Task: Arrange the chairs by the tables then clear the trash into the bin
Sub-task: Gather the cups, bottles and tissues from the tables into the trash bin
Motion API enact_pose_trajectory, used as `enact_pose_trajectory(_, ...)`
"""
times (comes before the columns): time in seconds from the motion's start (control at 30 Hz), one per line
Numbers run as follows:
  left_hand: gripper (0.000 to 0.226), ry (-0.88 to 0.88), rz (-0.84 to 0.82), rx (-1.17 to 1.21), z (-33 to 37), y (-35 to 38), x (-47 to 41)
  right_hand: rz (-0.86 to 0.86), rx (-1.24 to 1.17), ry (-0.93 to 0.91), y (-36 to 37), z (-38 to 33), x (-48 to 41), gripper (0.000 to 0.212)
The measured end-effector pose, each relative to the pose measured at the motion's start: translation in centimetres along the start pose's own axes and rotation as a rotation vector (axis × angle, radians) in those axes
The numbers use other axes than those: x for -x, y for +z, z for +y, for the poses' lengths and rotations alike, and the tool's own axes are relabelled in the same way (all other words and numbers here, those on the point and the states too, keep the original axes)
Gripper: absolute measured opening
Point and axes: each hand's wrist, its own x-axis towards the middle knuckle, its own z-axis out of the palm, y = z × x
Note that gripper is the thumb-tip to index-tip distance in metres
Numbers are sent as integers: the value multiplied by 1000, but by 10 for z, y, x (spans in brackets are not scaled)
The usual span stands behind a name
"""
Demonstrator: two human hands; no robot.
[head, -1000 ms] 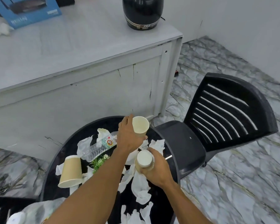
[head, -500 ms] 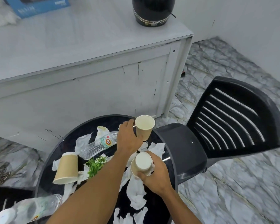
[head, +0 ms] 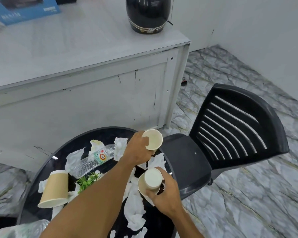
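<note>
A round black table is littered with trash. My left hand grips an upright paper cup above the table's far right edge. My right hand holds a stack of nested paper cups lower down, near the right rim. Another tan paper cup lies tipped over on the left of the table. A crushed clear plastic bottle with a label lies among several crumpled white tissues. A black slatted chair stands at the table's right side, its seat partly under the rim.
A small green plant sprig lies on the table. Behind stands a white counter with a black helmet and a blue box. A second plastic bottle shows at the bottom left. The floor is grey marble.
My left hand has tilted its cup toward the right hand's stack and moved slightly nearer to it. The camera view has shifted a little; the chair and table litter stay put.
</note>
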Motion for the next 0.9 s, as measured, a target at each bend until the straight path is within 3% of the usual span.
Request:
enact_pose_trajectory(0.23, 82, -71, 170, 295, 11, -25, 24, 40, -56, -18, -9, -12, -20, 65)
enact_pose_trajectory(0.43, 82, -191, 427, 310, -10, -84, 74, 56, -91, -114, 7, -55, -31, 72)
enact_pose_trajectory(0.67, 81, -229, 791, 315, -38, -180, 167, 8, -229, -324, 54, -162, -36, 71)
enact_pose_trajectory(0.9, 79, -388, 1109, 329, -65, -258, 324, -167, -297, -547, 139, -264, 46, 77)
